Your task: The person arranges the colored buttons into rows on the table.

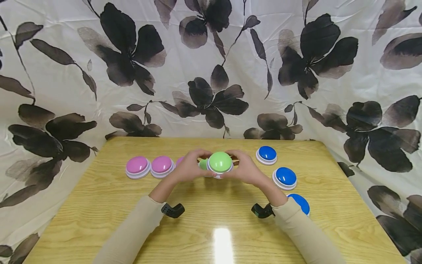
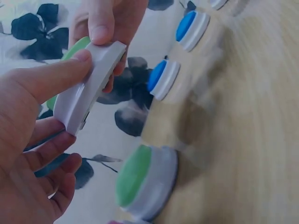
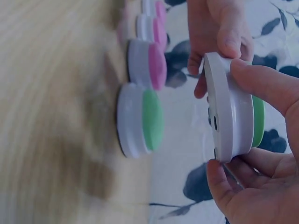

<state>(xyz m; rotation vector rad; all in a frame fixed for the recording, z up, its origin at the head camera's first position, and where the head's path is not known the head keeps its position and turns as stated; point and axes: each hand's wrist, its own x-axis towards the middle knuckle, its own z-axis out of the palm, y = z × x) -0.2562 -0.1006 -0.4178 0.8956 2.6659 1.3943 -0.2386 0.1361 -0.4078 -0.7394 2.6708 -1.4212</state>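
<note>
A push button with a green dome and white base (image 1: pixel 220 162) is held above the table between both hands, its dome toward the head camera. My left hand (image 1: pixel 192 167) grips its left rim, the thumb on the white base (image 2: pixel 88 79). Opposite it, my right hand (image 1: pixel 245 168) pinches the right rim, fingers bent under the edge (image 3: pixel 224 112). A second green button (image 3: pixel 140 121) stands on the table just behind, mostly covered by the held one in the head view. Both thumbs nearly meet at the near edge.
On the left stand three pink buttons in a row (image 1: pixel 137 165), the third partly behind my left hand. Three blue buttons (image 1: pixel 286 176) form a line at the right, the nearest partly behind the right forearm. Flower-patterned cloth (image 1: pixel 211 73) hangs behind the wooden table (image 1: pixel 184 238).
</note>
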